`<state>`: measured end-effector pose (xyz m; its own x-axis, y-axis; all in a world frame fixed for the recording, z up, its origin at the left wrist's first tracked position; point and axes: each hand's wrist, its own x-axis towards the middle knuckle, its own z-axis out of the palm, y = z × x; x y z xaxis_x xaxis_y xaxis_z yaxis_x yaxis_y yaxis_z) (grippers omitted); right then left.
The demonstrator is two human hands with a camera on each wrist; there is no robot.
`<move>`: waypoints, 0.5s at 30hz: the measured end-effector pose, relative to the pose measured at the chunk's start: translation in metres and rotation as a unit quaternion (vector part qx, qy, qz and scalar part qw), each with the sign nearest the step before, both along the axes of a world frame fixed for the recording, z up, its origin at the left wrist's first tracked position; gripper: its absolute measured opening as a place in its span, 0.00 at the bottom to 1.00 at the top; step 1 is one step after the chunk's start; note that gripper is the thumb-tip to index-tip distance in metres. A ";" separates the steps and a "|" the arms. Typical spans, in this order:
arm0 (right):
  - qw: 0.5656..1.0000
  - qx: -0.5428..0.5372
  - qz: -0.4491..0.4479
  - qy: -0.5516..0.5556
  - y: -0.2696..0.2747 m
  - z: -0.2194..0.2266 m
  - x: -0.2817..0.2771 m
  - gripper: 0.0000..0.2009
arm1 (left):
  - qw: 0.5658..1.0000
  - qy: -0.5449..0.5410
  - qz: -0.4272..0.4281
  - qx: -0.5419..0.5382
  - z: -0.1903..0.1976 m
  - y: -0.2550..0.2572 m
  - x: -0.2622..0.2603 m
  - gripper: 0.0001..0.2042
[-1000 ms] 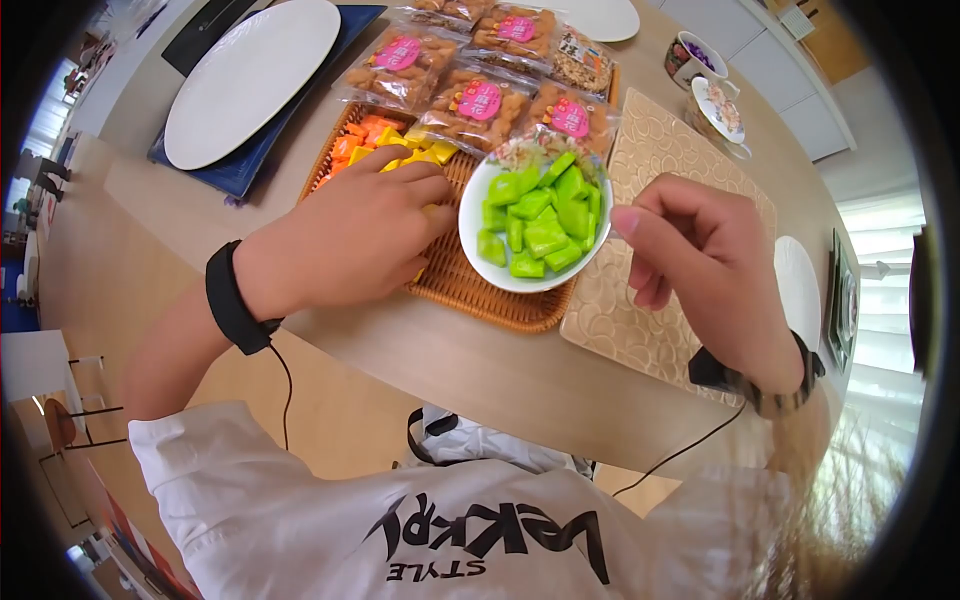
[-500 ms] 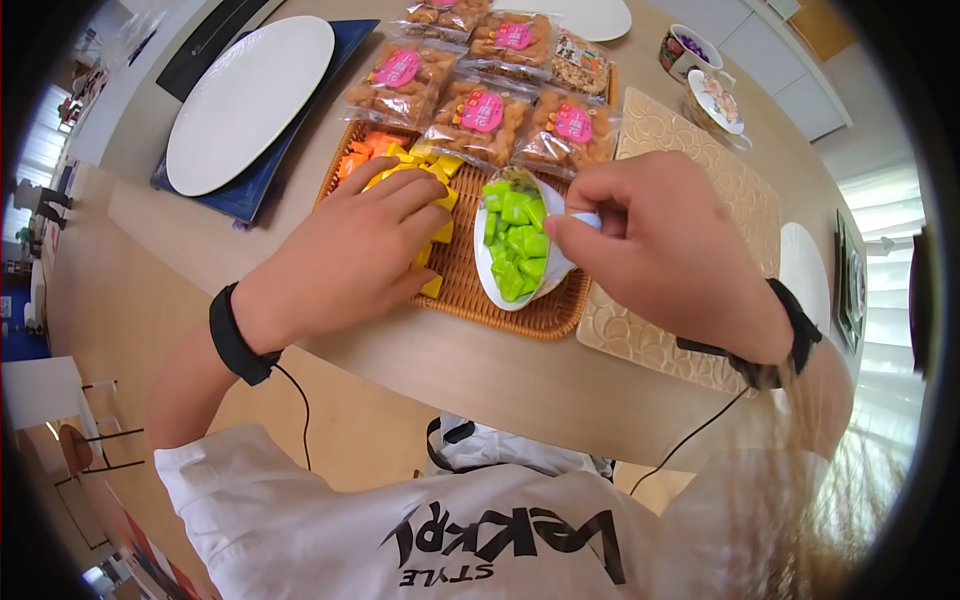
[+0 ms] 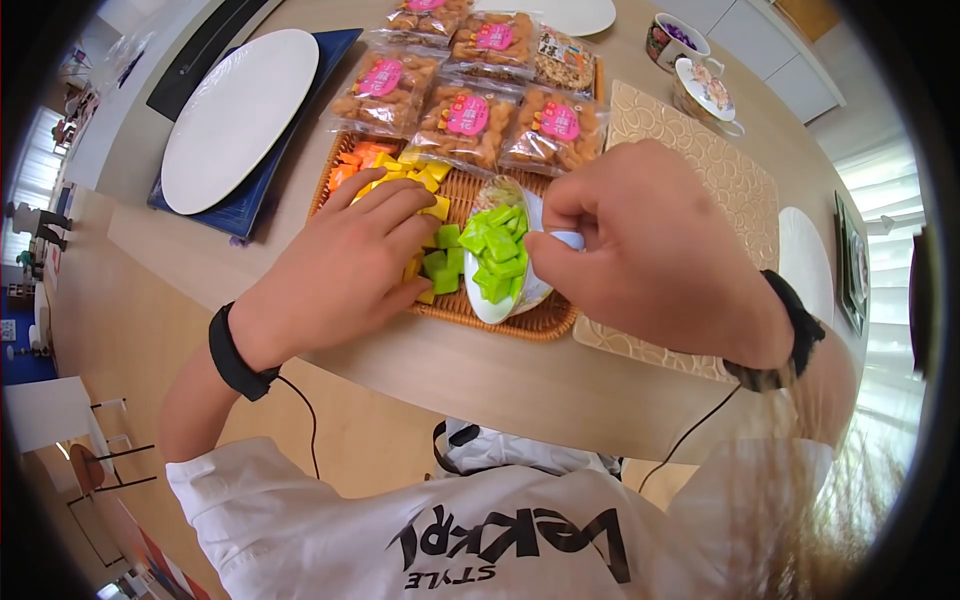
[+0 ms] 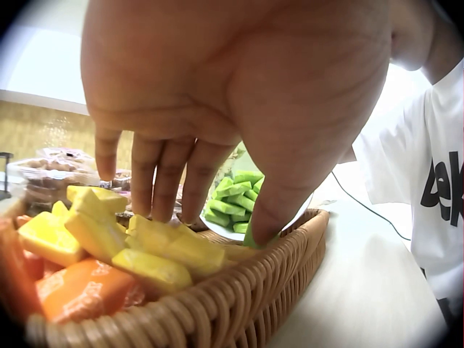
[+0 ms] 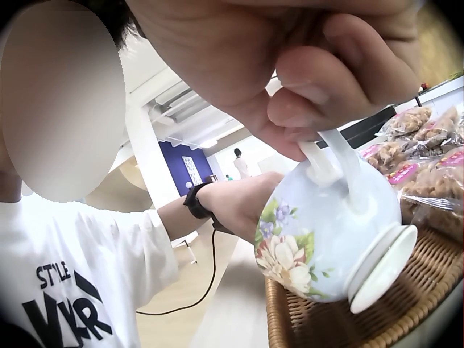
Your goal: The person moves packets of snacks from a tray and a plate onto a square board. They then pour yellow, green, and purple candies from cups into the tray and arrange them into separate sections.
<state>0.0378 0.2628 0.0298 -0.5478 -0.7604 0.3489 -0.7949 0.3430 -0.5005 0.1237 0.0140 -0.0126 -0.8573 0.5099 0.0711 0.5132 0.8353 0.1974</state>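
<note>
A floral white cup (image 5: 326, 225) is tilted toward the left over a wicker basket (image 3: 550, 318), its handle pinched by my right hand (image 3: 640, 255). Green pieces (image 3: 495, 250) fill its mouth, and several green pieces (image 3: 443, 262) lie in the basket beside it. My left hand (image 3: 345, 265) is spread palm down over yellow pieces (image 4: 156, 250) at the basket's left part, fingers extended, the thumb near the green ones. Orange pieces (image 4: 83, 290) lie at the basket's far left corner.
Bagged snacks (image 3: 465, 115) cover the basket's back part. A white oval plate (image 3: 240, 120) on a blue mat stands at the left. On the right are a patterned placemat (image 3: 700, 150), two floral cups (image 3: 705, 90) and another plate (image 3: 805, 260).
My right hand has taken the cup by its handle and tipped it left. Green pieces now lie in the basket. My left hand has shifted slightly.
</note>
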 end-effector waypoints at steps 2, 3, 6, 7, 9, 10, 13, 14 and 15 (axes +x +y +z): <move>1.000 -0.010 -0.003 0.014 -0.001 -0.003 -0.001 0.13 | 1.000 -0.006 -0.007 -0.004 0.001 0.001 -0.001 0.22; 0.999 -0.020 -0.005 0.029 0.000 -0.005 -0.001 0.13 | 1.000 -0.007 -0.009 -0.004 0.001 0.001 -0.001 0.22; 1.000 0.015 -0.013 -0.001 0.003 0.006 0.000 0.12 | 1.000 -0.003 0.001 -0.005 0.003 0.001 0.001 0.23; 1.000 0.015 -0.012 -0.002 0.003 0.001 -0.002 0.12 | 1.000 -0.008 0.005 -0.003 0.004 0.001 0.001 0.24; 0.995 -0.075 0.020 0.068 0.004 -0.014 -0.007 0.12 | 1.000 -0.013 0.007 -0.003 0.005 0.002 0.001 0.24; 0.995 -0.076 0.018 0.068 0.005 -0.013 -0.007 0.12 | 1.000 -0.016 0.008 -0.005 0.007 0.002 0.001 0.25; 0.998 -0.050 0.010 0.034 0.006 -0.005 -0.005 0.13 | 1.000 -0.023 0.008 0.000 0.010 0.004 0.001 0.28; 0.999 -0.042 0.008 0.023 0.006 -0.001 -0.004 0.13 | 1.000 -0.024 0.009 0.004 0.012 0.005 0.001 0.29; 0.999 -0.034 0.006 0.012 0.006 0.003 -0.004 0.13 | 1.000 -0.024 0.009 0.004 0.013 0.005 0.001 0.29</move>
